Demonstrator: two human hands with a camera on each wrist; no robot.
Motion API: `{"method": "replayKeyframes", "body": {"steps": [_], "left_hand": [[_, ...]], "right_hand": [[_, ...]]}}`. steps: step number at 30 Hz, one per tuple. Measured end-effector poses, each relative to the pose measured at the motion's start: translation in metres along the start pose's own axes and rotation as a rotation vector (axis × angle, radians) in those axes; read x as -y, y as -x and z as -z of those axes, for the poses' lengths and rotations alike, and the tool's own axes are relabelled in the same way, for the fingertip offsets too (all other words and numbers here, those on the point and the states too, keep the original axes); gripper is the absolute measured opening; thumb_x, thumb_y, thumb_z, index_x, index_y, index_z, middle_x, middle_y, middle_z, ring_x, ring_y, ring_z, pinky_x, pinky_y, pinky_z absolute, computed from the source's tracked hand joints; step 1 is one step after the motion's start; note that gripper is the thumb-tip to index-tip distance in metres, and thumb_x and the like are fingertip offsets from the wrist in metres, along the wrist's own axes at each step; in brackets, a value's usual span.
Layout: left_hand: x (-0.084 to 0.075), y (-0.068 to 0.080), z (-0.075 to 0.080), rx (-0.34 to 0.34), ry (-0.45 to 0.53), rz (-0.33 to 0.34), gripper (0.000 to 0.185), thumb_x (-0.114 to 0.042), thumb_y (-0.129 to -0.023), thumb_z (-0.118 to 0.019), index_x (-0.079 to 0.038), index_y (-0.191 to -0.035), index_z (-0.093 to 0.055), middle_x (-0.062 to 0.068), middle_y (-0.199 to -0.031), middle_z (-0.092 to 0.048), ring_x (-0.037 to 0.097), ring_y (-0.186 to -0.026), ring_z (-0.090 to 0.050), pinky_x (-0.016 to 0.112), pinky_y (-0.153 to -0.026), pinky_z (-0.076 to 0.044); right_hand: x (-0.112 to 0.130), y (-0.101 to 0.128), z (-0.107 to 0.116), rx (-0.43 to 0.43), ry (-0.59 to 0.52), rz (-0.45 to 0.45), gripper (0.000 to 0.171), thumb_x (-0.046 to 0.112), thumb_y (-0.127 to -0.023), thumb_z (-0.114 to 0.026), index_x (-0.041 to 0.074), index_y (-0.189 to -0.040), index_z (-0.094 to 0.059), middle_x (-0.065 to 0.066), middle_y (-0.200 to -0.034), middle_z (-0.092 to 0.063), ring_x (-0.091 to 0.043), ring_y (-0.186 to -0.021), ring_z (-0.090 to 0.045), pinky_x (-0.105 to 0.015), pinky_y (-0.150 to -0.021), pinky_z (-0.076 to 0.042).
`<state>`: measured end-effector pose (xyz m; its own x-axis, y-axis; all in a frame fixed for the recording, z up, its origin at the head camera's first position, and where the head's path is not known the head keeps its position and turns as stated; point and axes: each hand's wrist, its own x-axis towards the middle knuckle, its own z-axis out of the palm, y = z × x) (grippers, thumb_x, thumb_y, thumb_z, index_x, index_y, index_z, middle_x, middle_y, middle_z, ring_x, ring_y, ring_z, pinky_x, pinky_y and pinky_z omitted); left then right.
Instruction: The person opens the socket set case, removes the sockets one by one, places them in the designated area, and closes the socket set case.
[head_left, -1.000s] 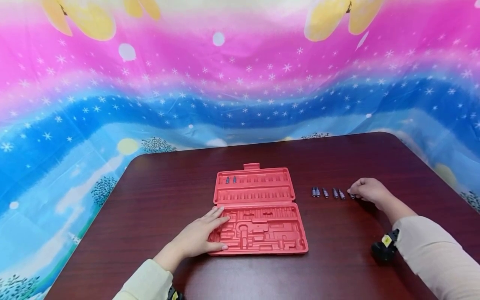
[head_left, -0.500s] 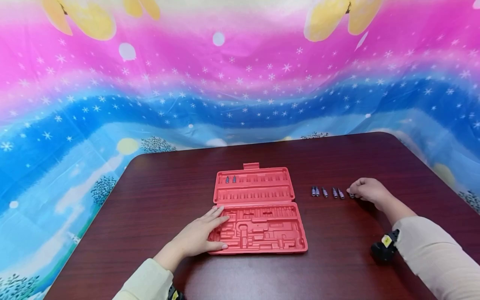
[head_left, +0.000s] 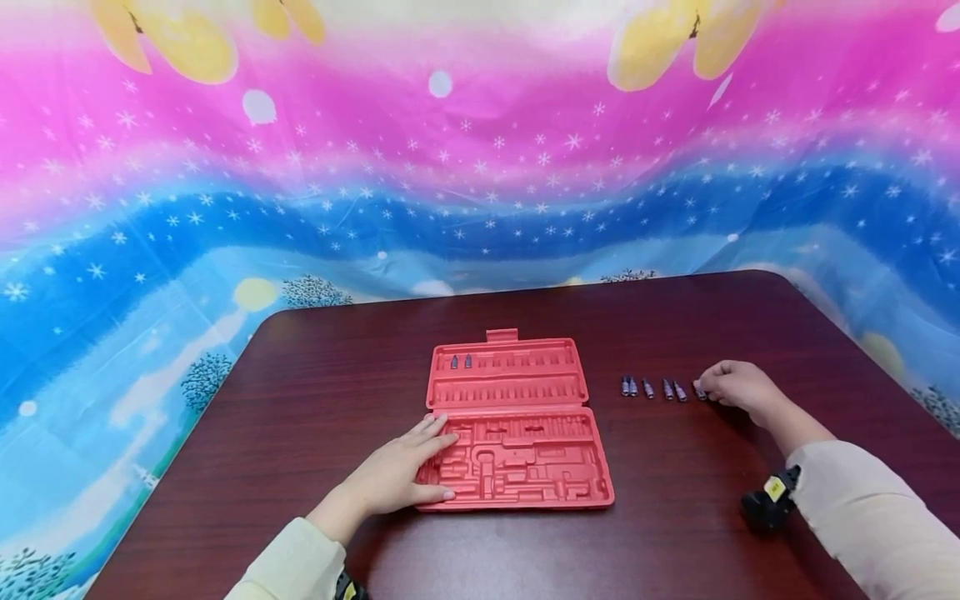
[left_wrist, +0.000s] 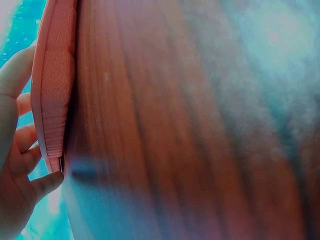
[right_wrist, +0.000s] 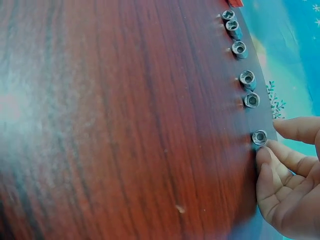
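Observation:
In the head view my left hand [head_left: 397, 467] rests on the near left corner of an open red plastic tool case [head_left: 517, 506], fingers spread over its rim. The left wrist view shows the thumb and fingers along the case's side wall [left_wrist: 56, 90]. My right hand [head_left: 742, 390] is at the right end of a row of small metal bit sockets [head_left: 668, 389]. Its thumb and fingers pinch the last bit socket [right_wrist: 259, 137], which lies on the table with its round hollow end towards me. The fingers hide its far end.
Two dark bit sockets [head_left: 461, 362] sit in the top left slots of the case's lid half. The other moulded slots there hold nothing visible. The dark wooden table [head_left: 337, 358] ends at a patterned cloth backdrop [head_left: 480, 167].
The right hand's fingers have shifted slightly, showing a little more of the last bit socket. The left hand stays on the case. The whole view has tilted a touch.

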<state>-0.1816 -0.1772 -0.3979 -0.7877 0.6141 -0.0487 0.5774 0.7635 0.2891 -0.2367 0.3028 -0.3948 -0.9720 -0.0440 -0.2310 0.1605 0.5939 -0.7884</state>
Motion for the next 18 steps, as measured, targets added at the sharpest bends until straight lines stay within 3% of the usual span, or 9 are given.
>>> {"method": "replayKeyframes", "body": {"steps": [8, 18], "left_hand": [[-0.001, 0.0, 0.0, 0.005, -0.008, 0.004, 0.074, -0.057, -0.073, -0.055, -0.015, -0.131, -0.039, 0.005, -0.14, -0.023, 0.019, -0.129, -0.014, 0.04, -0.095, -0.028], [-0.002, 0.0, 0.001, 0.008, -0.011, 0.007, 0.073, -0.055, -0.073, -0.056, -0.015, -0.131, -0.039, 0.005, -0.14, -0.023, 0.02, -0.128, -0.015, 0.042, -0.095, -0.028]], "right_hand": [[0.003, 0.004, 0.002, -0.017, -0.028, 0.008, 0.039, 0.023, -0.088, -0.046, -0.012, -0.106, -0.044, -0.014, -0.097, -0.054, -0.018, -0.08, -0.054, -0.034, -0.071, -0.046], [0.019, 0.013, 0.001, -0.078, -0.016, 0.058, 0.041, 0.025, -0.09, -0.043, -0.011, -0.109, -0.045, -0.02, -0.099, -0.053, -0.022, -0.081, -0.053, -0.033, -0.068, -0.046]]}}
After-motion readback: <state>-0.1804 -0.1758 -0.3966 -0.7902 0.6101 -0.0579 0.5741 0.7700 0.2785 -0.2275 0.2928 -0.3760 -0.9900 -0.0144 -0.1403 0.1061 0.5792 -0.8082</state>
